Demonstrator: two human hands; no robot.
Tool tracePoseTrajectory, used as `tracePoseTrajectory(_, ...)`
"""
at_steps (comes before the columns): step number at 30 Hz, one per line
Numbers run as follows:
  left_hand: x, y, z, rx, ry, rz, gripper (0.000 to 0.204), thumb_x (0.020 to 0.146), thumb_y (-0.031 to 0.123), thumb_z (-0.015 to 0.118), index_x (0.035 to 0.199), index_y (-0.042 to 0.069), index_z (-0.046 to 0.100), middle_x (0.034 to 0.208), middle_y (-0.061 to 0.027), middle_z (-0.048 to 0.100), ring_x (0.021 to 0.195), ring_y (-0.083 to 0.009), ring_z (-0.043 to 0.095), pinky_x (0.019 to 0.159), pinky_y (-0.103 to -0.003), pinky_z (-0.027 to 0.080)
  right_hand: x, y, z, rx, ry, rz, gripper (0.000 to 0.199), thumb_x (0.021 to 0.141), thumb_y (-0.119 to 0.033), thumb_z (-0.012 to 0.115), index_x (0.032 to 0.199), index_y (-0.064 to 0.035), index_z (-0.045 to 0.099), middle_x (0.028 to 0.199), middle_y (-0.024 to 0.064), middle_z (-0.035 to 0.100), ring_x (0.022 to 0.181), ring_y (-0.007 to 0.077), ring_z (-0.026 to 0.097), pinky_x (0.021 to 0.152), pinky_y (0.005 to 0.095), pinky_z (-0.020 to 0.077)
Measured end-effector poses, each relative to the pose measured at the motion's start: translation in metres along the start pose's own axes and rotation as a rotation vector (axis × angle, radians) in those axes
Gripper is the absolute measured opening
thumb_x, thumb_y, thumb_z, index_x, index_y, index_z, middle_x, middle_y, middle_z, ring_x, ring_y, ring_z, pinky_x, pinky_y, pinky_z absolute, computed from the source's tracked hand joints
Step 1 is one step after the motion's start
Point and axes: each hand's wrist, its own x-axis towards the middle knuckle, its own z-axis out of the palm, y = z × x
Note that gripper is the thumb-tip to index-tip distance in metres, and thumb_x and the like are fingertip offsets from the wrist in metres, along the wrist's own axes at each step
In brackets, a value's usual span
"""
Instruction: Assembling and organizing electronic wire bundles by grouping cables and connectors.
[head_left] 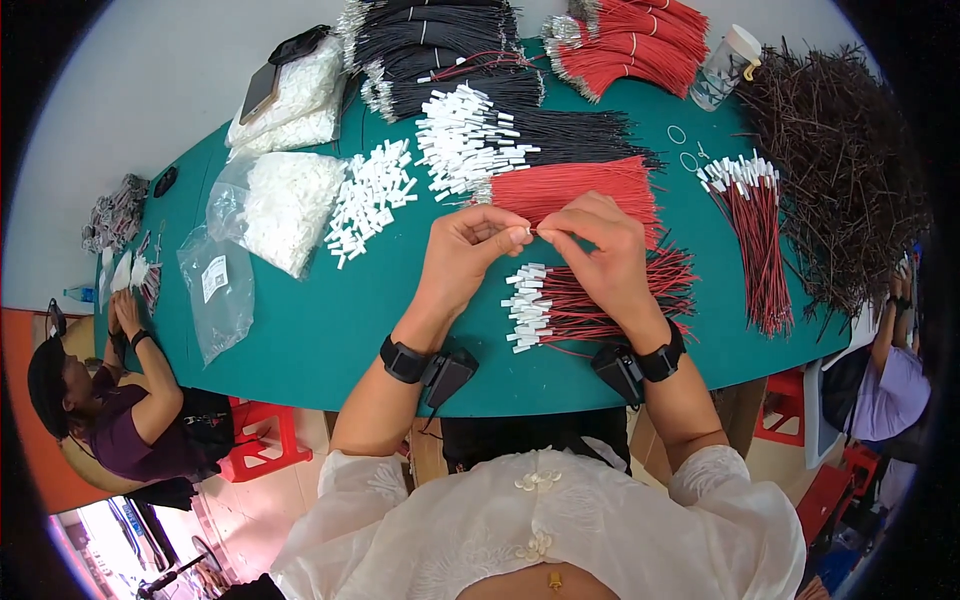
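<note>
My left hand (462, 252) pinches a small white connector (528, 231) between thumb and finger, mostly hidden by the fingertips. My right hand (605, 255) is closed in a pinch right beside it, on what looks like a thin red wire end, largely covered by the fingers. Under and behind the hands lies a bundle of red wires (570, 190). Below them, a pile of red and black wires (590, 305) has white connectors (528, 308) on its left ends. Farther back are black wires (580, 135) with white connectors (465, 140) heaped over their left ends.
Loose white connectors (370, 200) and bags of them (290, 205) lie left on the green table (310, 345). Black and red bundles (635, 50) line the back. At right are a finished-looking bundle (755, 250), a dark wire heap (835, 160) and a bottle (725, 70). People sit at both sides.
</note>
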Motion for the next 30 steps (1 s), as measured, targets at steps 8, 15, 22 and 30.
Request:
tracePoseTrajectory(8,-0.001,0.007,0.000,0.035,0.020,-0.005,0.012,0.092,0.006,0.075,0.101,-0.003,0.073,0.091,-0.0085,0.075,0.082,-0.0122,0.070,0.073,-0.025,0.056,0.005,-0.008,-0.005,0.055,-0.020,0.063,0.006,0.085,-0.002,0.075,0.089,0.0005,0.073,0.084,0.0099,0.070,0.079,0.0249,0.067,0.067,0.0329,0.0492)
tracePoseTrajectory(15,-0.006,0.020,-0.001,0.551,-0.084,0.075,0.012,0.089,0.007,0.077,0.098,-0.001,0.075,0.092,-0.0054,0.074,0.084,-0.0109,0.067,0.076,-0.026,0.053,0.009,-0.008,-0.052,-0.179,-0.528,0.425,0.011,0.088,-0.006,0.074,0.091,0.0037,0.071,0.085,0.0137,0.070,0.075,0.0231,0.068,0.065,0.0327,0.0511)
tracePoseTrajectory(22,0.001,0.018,-0.005,0.589,-0.061,0.124,0.013,0.085,0.010,0.080,0.095,0.003,0.076,0.085,-0.0055,0.073,0.072,-0.0118,0.065,0.066,-0.026,0.052,0.006,0.014,-0.031,-0.049,-0.321,0.260,0.011,0.086,-0.007,0.075,0.091,0.0025,0.072,0.088,0.0135,0.069,0.077,0.0283,0.066,0.067,0.0359,0.0516)
tracePoseTrajectory(30,0.044,0.025,-0.041,1.242,0.421,0.452,0.010,0.085,0.009,0.076,0.093,0.003,0.072,0.093,-0.0083,0.069,0.081,-0.0237,0.065,0.072,-0.035,0.052,0.004,0.034,0.011,-0.300,-0.215,-0.042,0.012,0.077,-0.006,0.077,0.088,-0.0037,0.073,0.098,0.0062,0.067,0.090,0.0273,0.062,0.076,0.0397,0.0522)
